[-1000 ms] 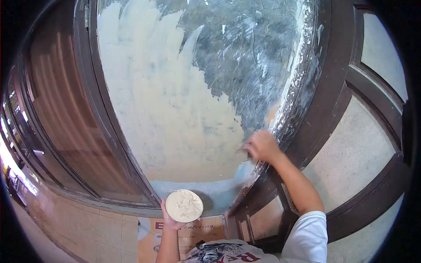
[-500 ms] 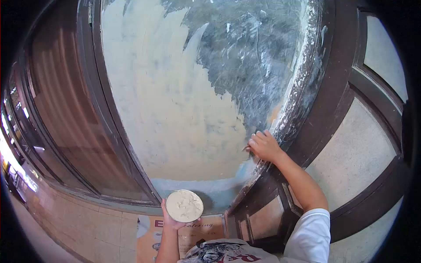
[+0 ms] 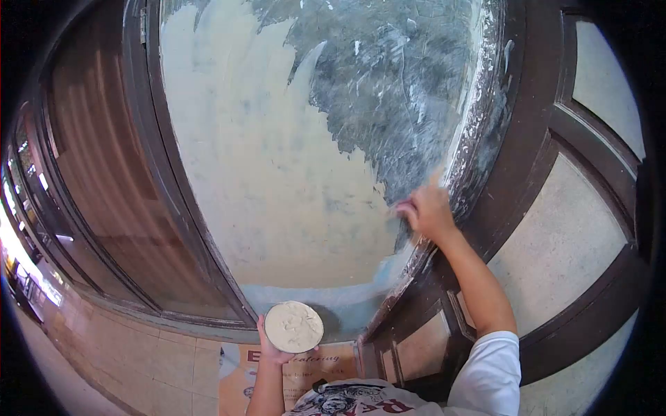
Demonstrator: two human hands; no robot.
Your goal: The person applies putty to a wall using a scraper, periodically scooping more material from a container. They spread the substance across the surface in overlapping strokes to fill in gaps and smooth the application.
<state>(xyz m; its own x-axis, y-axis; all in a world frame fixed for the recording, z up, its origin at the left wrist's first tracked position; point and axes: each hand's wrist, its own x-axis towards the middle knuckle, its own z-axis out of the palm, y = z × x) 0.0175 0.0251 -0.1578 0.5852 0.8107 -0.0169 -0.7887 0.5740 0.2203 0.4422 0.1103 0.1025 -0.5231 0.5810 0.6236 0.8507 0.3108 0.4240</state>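
Note:
My left hand holds up a round bowl of pale, creamy paste from below, near the foot of the wall panel. My right hand is at the lower right of the wall panel, beside its rough, white-streaked edge. Its fingers are closed and blurred by motion; what they hold is too smeared to make out. Cream coating covers the left and lower part of the panel. A dark grey area shows at the upper right.
A brown-framed glass door stands on the left. Dark wooden framing with pale panels is on the right. Below are floor tiles and an orange printed sheet.
My right hand has moved slightly up and to the right along the panel's edge. My left hand and the bowl have hardly shifted.

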